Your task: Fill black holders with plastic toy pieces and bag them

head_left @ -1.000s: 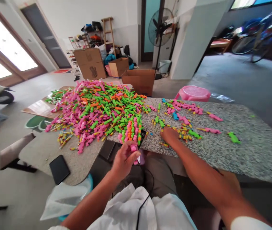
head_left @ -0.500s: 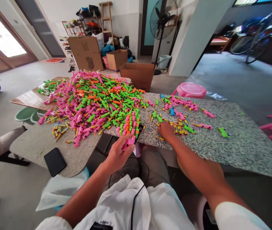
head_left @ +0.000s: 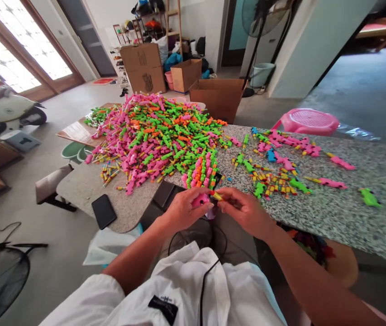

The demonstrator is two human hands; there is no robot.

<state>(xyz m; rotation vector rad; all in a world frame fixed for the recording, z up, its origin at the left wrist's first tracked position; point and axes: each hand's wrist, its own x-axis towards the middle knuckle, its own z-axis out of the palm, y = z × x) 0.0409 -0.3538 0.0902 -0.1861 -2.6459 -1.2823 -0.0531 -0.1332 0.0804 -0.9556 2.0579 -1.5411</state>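
Observation:
My left hand [head_left: 184,210] is closed on a pink plastic toy figure [head_left: 200,200] with a dark spot. From the right, my right hand [head_left: 243,209] pinches a small yellow tube piece with a red end [head_left: 217,195], its tip close to the pink figure; I cannot tell whether they touch. Just beyond my hands stand rows of pink, orange and green toy pieces [head_left: 199,172]. Right of them on the speckled table, yellow-and-red tube pieces [head_left: 276,183] lie scattered with green figures [head_left: 300,185].
A large heap of pink, green and orange toys [head_left: 159,136] covers the table's left part. A black phone-like device [head_left: 103,211] lies at the left front edge of the stone table [head_left: 335,217]. Behind are a pink stool [head_left: 310,121] and an open cardboard box [head_left: 215,97].
My right hand has come from the scattered tube pieces back to my left hand, now with a yellow piece in its fingers. The camera view has turned left.

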